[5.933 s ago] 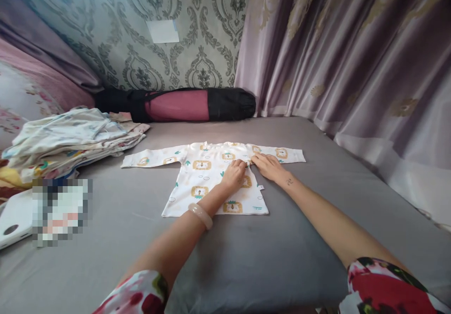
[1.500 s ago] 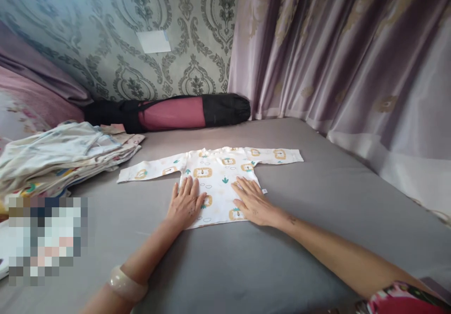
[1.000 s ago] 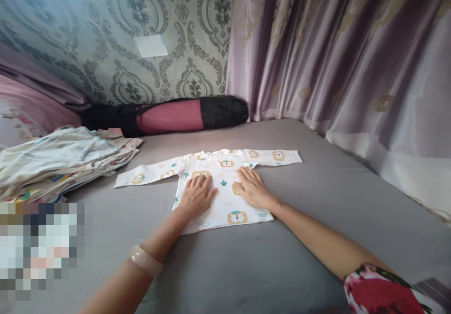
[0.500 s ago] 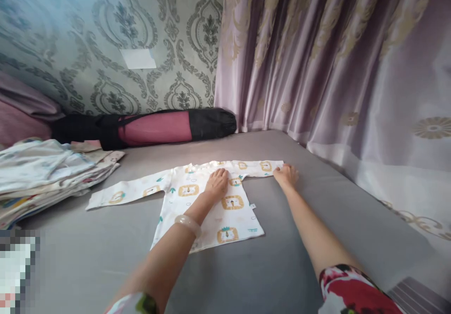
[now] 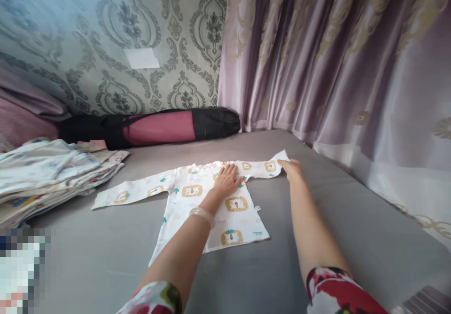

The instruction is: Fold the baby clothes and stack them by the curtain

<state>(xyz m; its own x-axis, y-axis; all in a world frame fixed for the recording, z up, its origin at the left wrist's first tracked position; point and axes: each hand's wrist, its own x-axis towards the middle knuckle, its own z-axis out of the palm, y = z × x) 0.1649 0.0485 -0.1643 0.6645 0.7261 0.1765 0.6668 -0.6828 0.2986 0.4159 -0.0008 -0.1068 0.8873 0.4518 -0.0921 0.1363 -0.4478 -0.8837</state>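
A small white long-sleeved shirt (image 5: 211,220) printed with yellow lion faces and green leaves lies spread on the grey bed sheet (image 5: 105,248). Its left sleeve stretches flat across the sheet. My left hand (image 5: 226,180) presses flat on the upper right of the shirt, near the shoulder, fingers spread. At the end of the right sleeve, my right hand (image 5: 291,168) pinches the cuff, whose corner is lifted off the sheet. A small tag sticks out at the shirt's right side seam.
A stack of folded clothes (image 5: 63,173) lies at the left. Behind it, a long black and pink roll-shaped bag (image 5: 158,128) rests along the patterned wall (image 5: 190,36). Purple curtains (image 5: 299,60) hang along the right side of the bed.
My right hand has raised the cuff of the right sleeve slightly, so its end now tilts up. My left hand has shifted slightly toward the shoulder, its fingers now more spread.
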